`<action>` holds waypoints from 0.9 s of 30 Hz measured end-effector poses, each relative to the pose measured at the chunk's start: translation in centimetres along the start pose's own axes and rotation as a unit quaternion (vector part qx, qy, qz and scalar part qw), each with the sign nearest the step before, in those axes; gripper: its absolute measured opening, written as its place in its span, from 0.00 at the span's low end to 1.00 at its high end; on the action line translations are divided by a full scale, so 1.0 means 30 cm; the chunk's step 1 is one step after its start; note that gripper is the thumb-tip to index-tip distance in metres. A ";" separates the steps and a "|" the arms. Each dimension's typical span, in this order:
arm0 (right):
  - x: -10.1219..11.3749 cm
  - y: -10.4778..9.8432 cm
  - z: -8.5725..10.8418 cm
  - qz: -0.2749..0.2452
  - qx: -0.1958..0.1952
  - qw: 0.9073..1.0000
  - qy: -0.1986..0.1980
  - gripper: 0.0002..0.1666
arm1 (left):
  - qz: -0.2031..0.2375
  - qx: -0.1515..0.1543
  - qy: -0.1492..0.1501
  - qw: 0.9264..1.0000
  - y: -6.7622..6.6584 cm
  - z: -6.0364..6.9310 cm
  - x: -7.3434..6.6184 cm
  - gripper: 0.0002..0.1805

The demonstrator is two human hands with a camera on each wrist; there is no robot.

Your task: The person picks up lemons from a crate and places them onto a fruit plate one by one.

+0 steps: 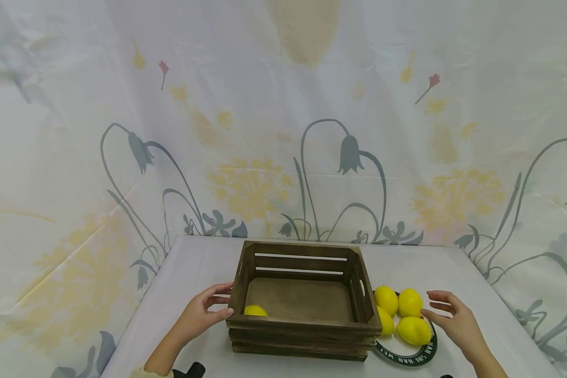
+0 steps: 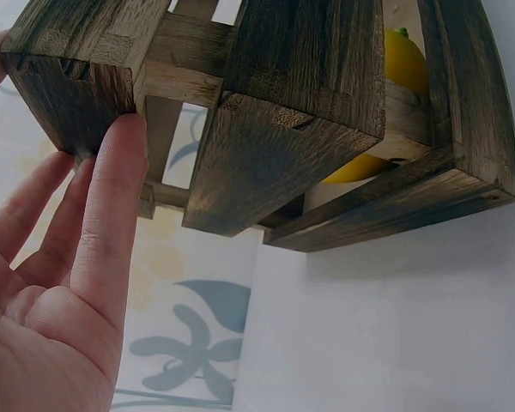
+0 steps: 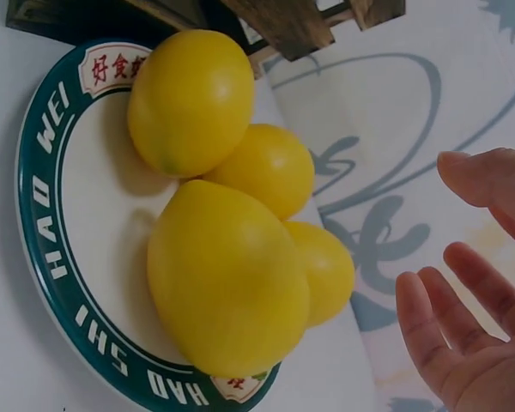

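Observation:
My left hand (image 1: 199, 315) is at the left side of a dark brown wooden crate (image 1: 307, 325), its fairly straight fingers touching the end of the upper slat (image 2: 77, 94). Inside the crate, a yellow lemon (image 1: 255, 311) lies at the near left corner, partly hidden by the front wall. To the right of the crate, several lemons (image 3: 227, 275) rest on a round plate (image 3: 39, 202) with a green lettered rim. Just right of that plate, my right hand (image 1: 455, 320) hovers with spread, slightly bent fingers, apart from the lemons and holding nothing.
A white-covered table (image 1: 203, 257) carries the crate and plate. Behind and beside it hangs a pale curtain (image 1: 264, 131) printed with flowers. The plate's left edge sits close against the crate's right side. A black object (image 1: 196, 370) shows by the left wrist.

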State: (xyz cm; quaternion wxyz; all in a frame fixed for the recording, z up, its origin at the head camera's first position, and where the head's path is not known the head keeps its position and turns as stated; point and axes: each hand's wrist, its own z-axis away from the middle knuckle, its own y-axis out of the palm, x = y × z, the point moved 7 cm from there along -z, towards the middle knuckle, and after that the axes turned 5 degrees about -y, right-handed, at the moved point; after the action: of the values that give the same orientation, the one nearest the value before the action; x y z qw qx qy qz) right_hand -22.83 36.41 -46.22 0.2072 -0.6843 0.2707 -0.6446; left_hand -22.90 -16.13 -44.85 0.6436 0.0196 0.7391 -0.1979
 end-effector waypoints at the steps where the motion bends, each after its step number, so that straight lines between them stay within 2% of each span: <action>1: 0.007 -0.002 -0.002 -0.001 -0.002 1.000 -0.003 0.35 | -0.001 0.000 0.000 1.000 0.001 0.000 0.000 0.30; 15: 0.105 -0.012 -0.030 -0.012 -0.036 0.997 -0.061 0.32 | -0.003 -0.004 -0.008 1.000 0.005 0.003 -0.011 0.30; 27: 0.197 -0.010 -0.055 -0.038 -0.053 0.990 -0.127 0.26 | -0.006 -0.002 -0.005 1.000 0.006 0.003 -0.008 0.30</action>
State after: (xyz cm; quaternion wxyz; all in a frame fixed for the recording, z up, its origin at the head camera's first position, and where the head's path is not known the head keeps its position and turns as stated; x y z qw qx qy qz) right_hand -24.30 32.98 -41.33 0.1789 -0.7803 0.2501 -0.5446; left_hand -22.72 -15.94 -44.68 0.6461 0.0129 0.7364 -0.2003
